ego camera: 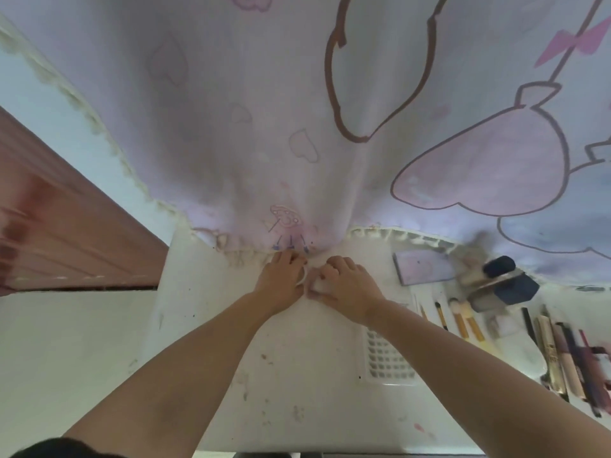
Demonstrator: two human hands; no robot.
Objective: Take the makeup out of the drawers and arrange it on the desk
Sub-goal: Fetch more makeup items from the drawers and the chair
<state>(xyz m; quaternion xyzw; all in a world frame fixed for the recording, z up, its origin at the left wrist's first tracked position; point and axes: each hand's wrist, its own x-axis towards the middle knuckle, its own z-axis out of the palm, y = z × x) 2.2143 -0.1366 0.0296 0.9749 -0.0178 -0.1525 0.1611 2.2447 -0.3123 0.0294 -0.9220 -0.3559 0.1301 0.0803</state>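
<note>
Makeup (515, 312) right of (busy) right hand (344, 282).

— How is the light?

— Soft and dim, coming through the pale pink printed curtain (297, 110), which glows from behind. The white stained worktop (297, 375) lies in flat, even shade, with no hard shadows and no glare.

— Is it sharp?

— No. The whole frame is soft. The brown wooden panel (49, 226) at the left edge is smeared with motion blur, and the dark round-headed brushes (499, 269) on the right are blurred too. The wide lens bends the curtain's frilled hem and stretches both forearms toward the lower corners.
</note>
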